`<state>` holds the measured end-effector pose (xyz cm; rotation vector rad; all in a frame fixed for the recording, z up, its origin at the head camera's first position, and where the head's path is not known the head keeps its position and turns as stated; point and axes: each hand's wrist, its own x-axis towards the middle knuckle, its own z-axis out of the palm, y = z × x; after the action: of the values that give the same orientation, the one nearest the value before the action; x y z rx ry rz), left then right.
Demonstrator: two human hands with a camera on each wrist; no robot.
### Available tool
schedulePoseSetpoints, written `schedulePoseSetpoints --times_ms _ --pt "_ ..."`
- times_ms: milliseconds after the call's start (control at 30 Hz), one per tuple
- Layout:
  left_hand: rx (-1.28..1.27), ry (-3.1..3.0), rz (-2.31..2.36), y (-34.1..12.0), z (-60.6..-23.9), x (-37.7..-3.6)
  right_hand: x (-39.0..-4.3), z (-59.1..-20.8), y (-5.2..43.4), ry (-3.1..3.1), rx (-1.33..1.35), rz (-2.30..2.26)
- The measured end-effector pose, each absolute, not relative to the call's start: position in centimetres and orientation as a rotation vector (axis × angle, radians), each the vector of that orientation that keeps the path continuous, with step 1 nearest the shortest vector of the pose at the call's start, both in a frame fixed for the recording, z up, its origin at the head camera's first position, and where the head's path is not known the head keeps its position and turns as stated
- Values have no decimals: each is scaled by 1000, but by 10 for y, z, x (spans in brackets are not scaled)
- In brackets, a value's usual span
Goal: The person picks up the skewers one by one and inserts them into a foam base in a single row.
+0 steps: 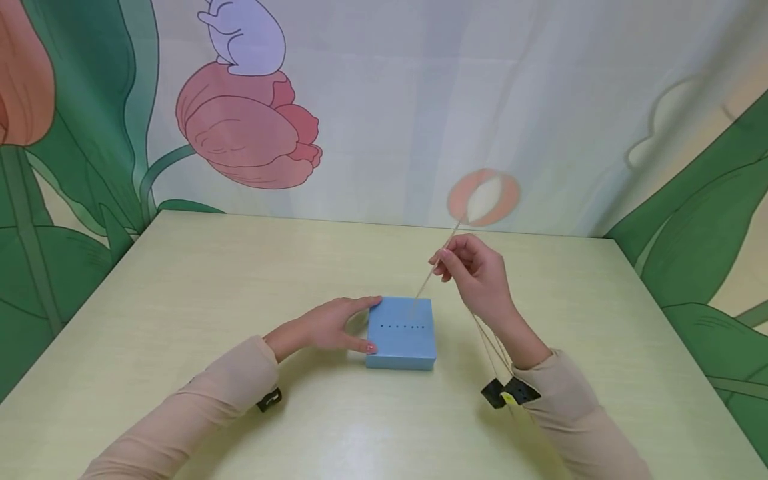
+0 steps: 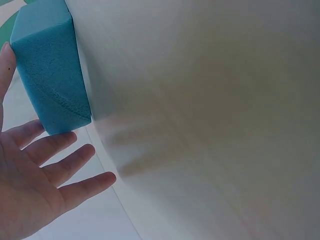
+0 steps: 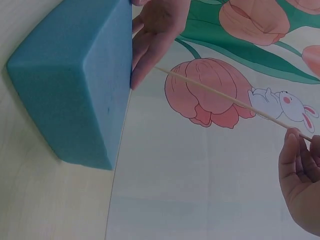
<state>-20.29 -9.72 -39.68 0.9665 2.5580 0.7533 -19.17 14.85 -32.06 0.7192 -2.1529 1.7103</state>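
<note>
head: stick [image 1: 427,280] near blue block [image 1: 401,341]

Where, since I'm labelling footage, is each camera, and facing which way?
Head: on the head, facing forward and down at block and stick; left hand, right hand, sleeves show.
Left wrist: worn there, facing the block's side; left hand shows.
Right wrist: worn there, facing block, stick, curtain; both hands show.
Head and right wrist share block, stick, both hands.
</note>
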Motion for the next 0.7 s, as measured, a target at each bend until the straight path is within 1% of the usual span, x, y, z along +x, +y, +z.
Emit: schedulePoseSetpoints --times_ms 367,700 --pt "961 2566 709 -97 -398 -207 -194 -327 123 -2132 908 1565" --pt "963 2552 705 -98 -395 -207 -196 -334 111 -2110 1032 1461"
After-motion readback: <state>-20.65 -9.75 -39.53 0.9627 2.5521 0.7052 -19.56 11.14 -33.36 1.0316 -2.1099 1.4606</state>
